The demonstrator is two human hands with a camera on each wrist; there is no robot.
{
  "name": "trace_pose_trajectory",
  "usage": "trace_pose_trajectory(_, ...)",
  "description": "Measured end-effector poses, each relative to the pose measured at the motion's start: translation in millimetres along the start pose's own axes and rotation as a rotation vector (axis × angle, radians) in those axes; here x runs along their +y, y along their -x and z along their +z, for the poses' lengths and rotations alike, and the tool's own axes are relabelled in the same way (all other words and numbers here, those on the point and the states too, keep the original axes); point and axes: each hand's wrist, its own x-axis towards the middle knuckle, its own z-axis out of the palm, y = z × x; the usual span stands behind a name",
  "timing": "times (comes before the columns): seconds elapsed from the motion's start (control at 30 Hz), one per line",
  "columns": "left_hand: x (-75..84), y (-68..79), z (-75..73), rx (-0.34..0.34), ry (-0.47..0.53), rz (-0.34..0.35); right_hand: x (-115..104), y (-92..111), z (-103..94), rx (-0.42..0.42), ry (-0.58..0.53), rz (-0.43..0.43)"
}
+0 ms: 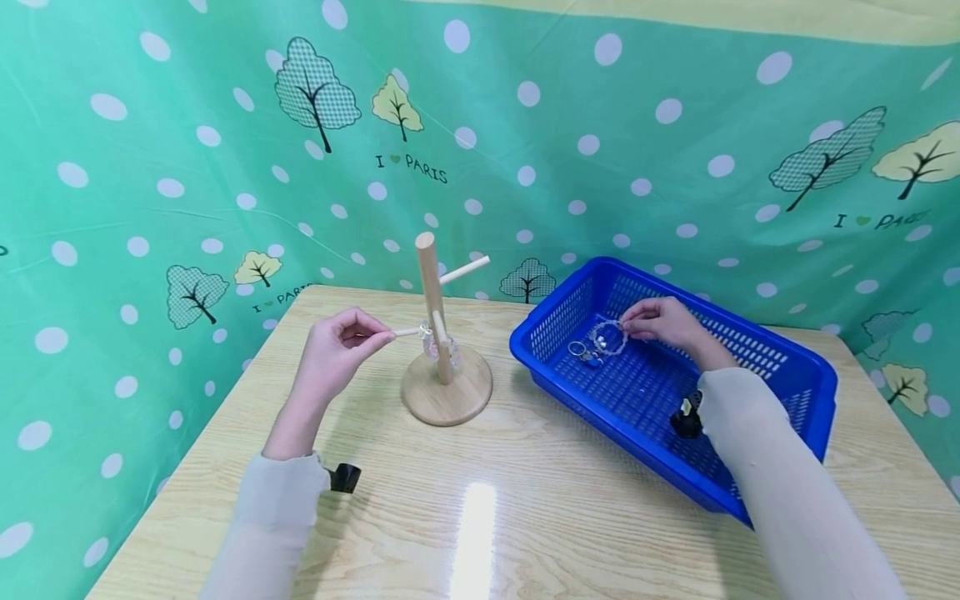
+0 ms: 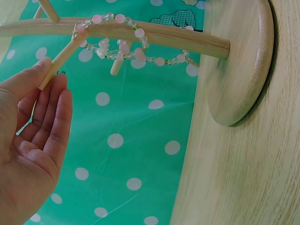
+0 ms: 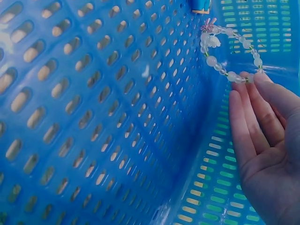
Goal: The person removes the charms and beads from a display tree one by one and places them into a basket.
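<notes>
A wooden stand (image 1: pixel 432 283) with a round base and several thin pegs stands on the table. My left hand (image 1: pixel 337 354) pinches the tip of one peg (image 2: pixel 61 63) between thumb and fingers. Bracelets of pink and clear beads (image 2: pixel 139 33) hang on the stand, one looped over that peg close to the post. Inside the blue basket (image 1: pixel 637 454), my right hand (image 1: pixel 667 322) pinches another beaded bracelet (image 3: pixel 212 61) by its edge. A pale charm and a small pink tassel show on the far side of this bracelet's loop.
A keyring with blue pieces (image 1: pixel 588 357) lies on the basket floor, left of the held bracelet. The perforated basket sits to the right of the stand. Behind the table (image 1: pixel 397 500) hangs a green dotted cloth (image 1: pixel 480 167). Another peg (image 1: pixel 465 270) juts from the post's upper right.
</notes>
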Motion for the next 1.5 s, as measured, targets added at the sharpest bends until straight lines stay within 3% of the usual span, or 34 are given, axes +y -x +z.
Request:
trace_pose_trajectory(0.2, 1.6, 0.6, -0.4, -0.001, 0.010, 0.006, -1.3, 0.5, 0.2, 0.062, 0.068, -0.016)
trace_pose_trajectory(0.4, 0.4, 0.3, -1.3, 0.002, 0.004, 0.007, -6.3, 2.6, -1.2, 0.086, 0.059, -0.036)
trace_pose_trajectory(1.0, 1.4, 1.3, -1.4, -0.006, 0.006, 0.006, -27.8, 5.4, 4.0, 0.112, -0.164, -0.119)
trace_pose_trajectory(1.5, 1.8, 1.0, -0.9, -0.008, -0.010, 0.002, -61.9, 11.3, 11.4, 0.102, -0.213, -0.212)
